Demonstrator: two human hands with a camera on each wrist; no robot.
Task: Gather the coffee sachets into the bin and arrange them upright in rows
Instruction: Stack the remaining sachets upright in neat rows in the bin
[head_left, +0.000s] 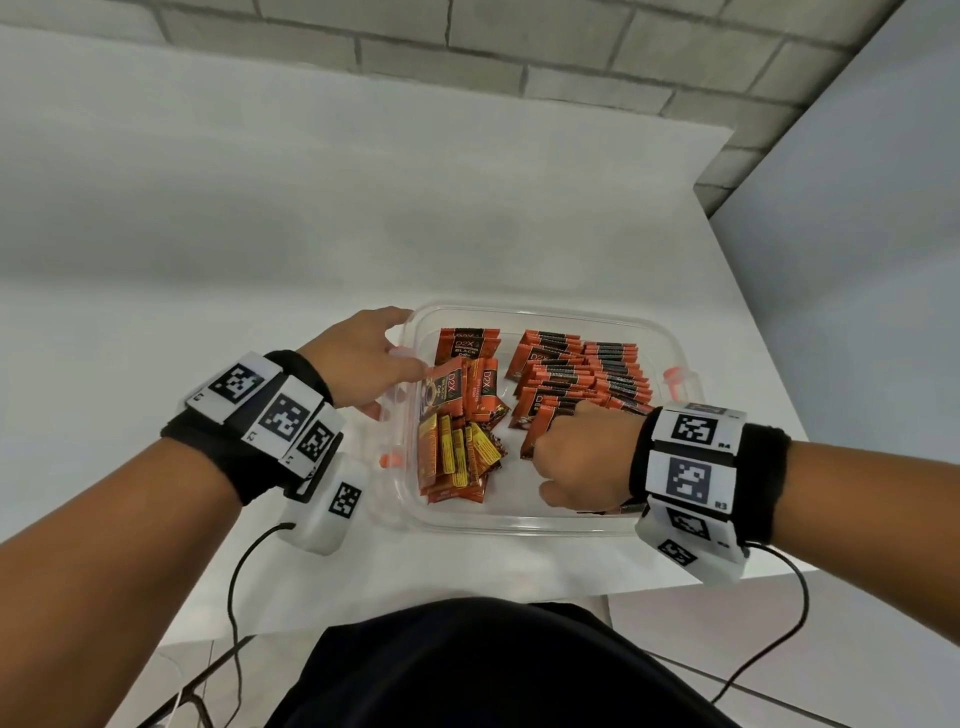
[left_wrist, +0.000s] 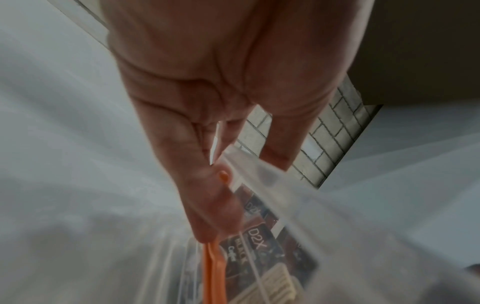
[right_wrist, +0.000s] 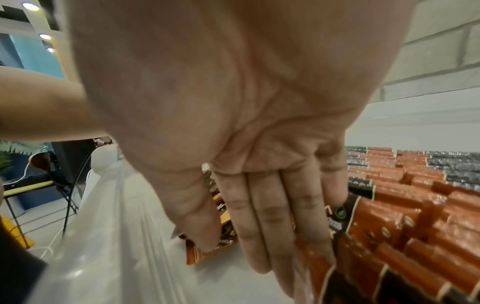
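Note:
A clear plastic bin (head_left: 545, 524) stands on the white table. Orange-and-black coffee sachets stand upright in rows (head_left: 587, 374) along its right half. On its left half, loose sachets (head_left: 457, 447) lie flat and overlapping, some with the yellow back up. My left hand (head_left: 397, 345) rests on the bin's left rim (left_wrist: 259, 181), fingers straight, thumb by a tilted sachet (left_wrist: 249, 246). My right hand (head_left: 566, 457) is inside the bin at the front right. Its straight fingers (right_wrist: 272, 226) press against the near end of the rows (right_wrist: 402, 205); its thumb is beside a flat sachet (right_wrist: 205, 255).
Orange latches sit on the bin's sides (head_left: 675, 375) (left_wrist: 213, 267). The table's front edge (head_left: 649, 584) runs just below the bin, and a white wall (head_left: 857, 260) stands to the right. Cables hang from both wrist units.

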